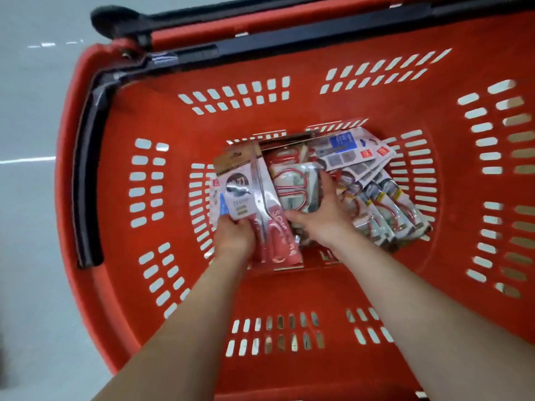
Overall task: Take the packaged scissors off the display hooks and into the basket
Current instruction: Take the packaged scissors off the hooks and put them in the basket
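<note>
Clutching glossy flat packs point(246, 195), left hand point(234, 235) sits in slotted basket point(289, 287).

The left hand point(234, 235) had its fingertips hidden under the packaged scissors point(249, 195) it gripped, and the print just above those fingers was too blurred to read. Whether the right hand point(318, 219) gripped or merely pressed the clear pack point(292, 189) under its fingers was unclear. The basket point(289, 290) was cut off by the right and bottom edges.
</note>
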Available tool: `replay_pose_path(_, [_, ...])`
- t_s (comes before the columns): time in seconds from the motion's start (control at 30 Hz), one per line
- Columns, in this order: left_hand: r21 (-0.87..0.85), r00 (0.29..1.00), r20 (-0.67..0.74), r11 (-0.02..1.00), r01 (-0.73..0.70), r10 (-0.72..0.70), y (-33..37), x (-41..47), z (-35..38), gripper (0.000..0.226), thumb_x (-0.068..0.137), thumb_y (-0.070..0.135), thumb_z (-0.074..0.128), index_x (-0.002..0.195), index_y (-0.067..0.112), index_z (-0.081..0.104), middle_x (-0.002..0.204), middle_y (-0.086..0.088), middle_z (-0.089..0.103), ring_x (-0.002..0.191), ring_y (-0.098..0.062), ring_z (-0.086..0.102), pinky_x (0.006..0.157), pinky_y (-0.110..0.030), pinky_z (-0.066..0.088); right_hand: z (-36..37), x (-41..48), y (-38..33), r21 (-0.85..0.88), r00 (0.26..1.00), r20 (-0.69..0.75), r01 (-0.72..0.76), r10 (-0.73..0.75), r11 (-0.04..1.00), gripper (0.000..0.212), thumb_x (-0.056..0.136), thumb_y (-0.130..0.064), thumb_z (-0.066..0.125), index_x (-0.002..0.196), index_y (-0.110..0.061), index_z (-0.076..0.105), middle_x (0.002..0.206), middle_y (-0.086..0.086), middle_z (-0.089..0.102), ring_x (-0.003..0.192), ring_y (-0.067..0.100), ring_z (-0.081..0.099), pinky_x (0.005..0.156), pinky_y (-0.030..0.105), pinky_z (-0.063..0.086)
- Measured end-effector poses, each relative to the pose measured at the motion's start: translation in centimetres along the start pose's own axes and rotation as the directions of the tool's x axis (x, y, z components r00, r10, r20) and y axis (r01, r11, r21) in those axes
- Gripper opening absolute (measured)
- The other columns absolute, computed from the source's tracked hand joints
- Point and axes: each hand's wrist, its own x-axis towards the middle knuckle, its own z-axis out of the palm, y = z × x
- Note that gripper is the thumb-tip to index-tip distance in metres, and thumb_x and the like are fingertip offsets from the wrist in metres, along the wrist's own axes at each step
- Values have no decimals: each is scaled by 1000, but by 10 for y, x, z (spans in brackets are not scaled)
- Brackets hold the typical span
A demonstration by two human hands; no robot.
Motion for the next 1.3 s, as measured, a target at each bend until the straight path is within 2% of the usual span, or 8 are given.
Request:
replay_pose_path(0.2, [-544,919,338,754,368,-205,-3,-16,17,40,88,41,70,116,13,62,107,-11,74,96,-32,72,81,-53,59,-4,-8,8,194,1000,15,-11,8,981,22,85,-7,73,97,-25,68,97,-5,75,90,11,70,76,25,55])
replay_pose_path(0.3, [-645,841,513,569,510,-172,-2,-14,14,66,63,38,90,120,13,67,114,-13,73,101,-34,72,93,-58,53,-11,-23,11,184,995,95,-44,26,982,21,83,-5,75,94,-22,71,94,-8,77,97,13,70,93,34,53])
replay_pose_path(0.57, [-713,796,602,405,572,-65,-5,-33,-1,41,85,17,72,124,11,65,113,-13,73,102,-31,70,83,-50,57,-43,-95,7,10,958,270,-97,91,995,28,80,-8,79,99,-27,70,94,-18,76,87,-8,68,82,12,49])
replay_pose_path(0.73, [-734,874,477,504,455,-95,-11,-78,-18,65,61,13,83,123,7,66,115,-17,72,100,-35,72,87,-56,57,-97,-141,-8,105,933,320,-205,162,973,58,72,-3,81,123,-26,63,116,-8,73,101,3,69,83,17,53])
replay_pose_path(0.87, [-634,933,360,728,262,-21,-3,-124,-47,43,75,1,76,117,10,68,102,-15,76,92,-36,74,86,-55,58,-132,-166,-28,157,978,189,-123,92,980,85,62,-36,76,141,-37,45,133,-13,57,118,0,55,88,17,41])
replay_pose_path(1.0, [-526,898,388,850,32,207,22,-170,-56,50,77,1,78,122,16,60,105,-9,76,96,-31,73,87,-51,58,-106,-181,-53,67,897,439,-93,54,993,59,71,-41,76,125,-42,53,115,-12,72,102,2,69,86,21,54])
replay_pose_path(1.1, [-483,875,415,875,-19,249,33,-177,-40,41,86,16,72,123,25,56,111,-5,74,102,-28,72,91,-51,56,-93,-183,-49,266,955,290,-136,55,954,47,81,-17,75,125,-26,60,105,4,77,95,23,74,86,41,59])
replay_pose_path(1.3, [-369,934,334,929,5,128,53,-131,-4,29,99,32,54,125,18,56,107,-2,67,91,-15,64,85,-33,53,-100,-164,-26,220,991,-34,-120,131,968,33,84,-10,75,110,-27,65,87,-7,78,77,13,75,74,36,60])
